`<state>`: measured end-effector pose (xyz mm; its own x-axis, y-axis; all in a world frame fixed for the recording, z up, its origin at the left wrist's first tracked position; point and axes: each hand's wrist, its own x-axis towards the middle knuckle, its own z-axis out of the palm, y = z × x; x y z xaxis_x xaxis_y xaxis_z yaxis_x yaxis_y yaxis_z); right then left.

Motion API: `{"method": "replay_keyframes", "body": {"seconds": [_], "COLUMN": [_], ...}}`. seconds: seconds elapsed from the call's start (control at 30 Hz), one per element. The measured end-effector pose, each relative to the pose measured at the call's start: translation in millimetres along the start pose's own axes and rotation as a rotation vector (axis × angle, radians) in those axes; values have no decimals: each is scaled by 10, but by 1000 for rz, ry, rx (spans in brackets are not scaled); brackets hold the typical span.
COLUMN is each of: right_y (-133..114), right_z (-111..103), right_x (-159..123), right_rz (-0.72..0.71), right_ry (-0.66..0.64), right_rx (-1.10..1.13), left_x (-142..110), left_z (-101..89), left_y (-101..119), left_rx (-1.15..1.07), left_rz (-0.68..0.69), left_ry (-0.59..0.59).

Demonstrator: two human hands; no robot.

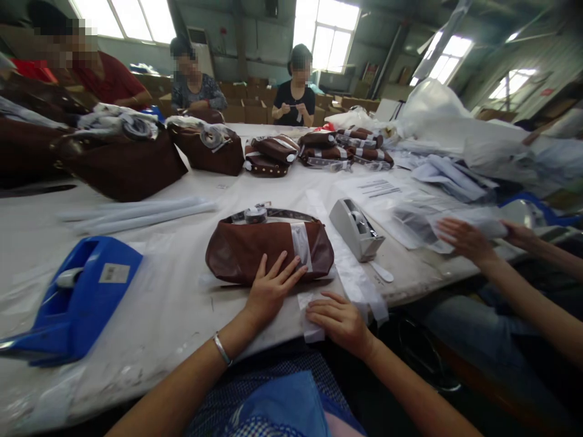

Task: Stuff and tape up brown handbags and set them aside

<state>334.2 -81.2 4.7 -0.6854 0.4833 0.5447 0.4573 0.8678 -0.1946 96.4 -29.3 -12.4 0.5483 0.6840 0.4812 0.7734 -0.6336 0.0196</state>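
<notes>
A brown handbag lies on the white-covered table in front of me, its strap along the top and a pale wrap band around its right part. My left hand rests on the bag's front with the fingers spread. To the right of it, my right hand lies at the table edge over a white sheet-like strip, fingers stretched out. Whether that hand pinches the strip's edge is not clear. Just beyond the bag's right end stands a grey tape dispenser.
A blue tape dispenser stands at the left, near white rolled sheets. Larger brown bags and smaller wrapped bags line the back. At the right, a co-worker's hands handle clear plastic. Other people sit across the table.
</notes>
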Motion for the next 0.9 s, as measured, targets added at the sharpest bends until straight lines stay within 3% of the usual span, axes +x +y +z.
{"method": "replay_keyframes", "body": {"seconds": [0.2, 0.43, 0.63, 0.9], "right_y": [121, 439, 704, 723], "right_z": [-169, -206, -44, -37], "right_x": [326, 768, 823, 905], "right_rz": [10, 167, 280, 500], "right_ry": [112, 124, 46, 38], "right_rx": [-37, -131, -44, 89], "left_x": [-2, -23, -44, 13], "left_z": [12, 97, 162, 68], "left_y": [18, 10, -27, 21], "left_rx": [18, 17, -43, -123], "left_rz": [-4, 53, 95, 39], "left_ry": [30, 189, 296, 299]}}
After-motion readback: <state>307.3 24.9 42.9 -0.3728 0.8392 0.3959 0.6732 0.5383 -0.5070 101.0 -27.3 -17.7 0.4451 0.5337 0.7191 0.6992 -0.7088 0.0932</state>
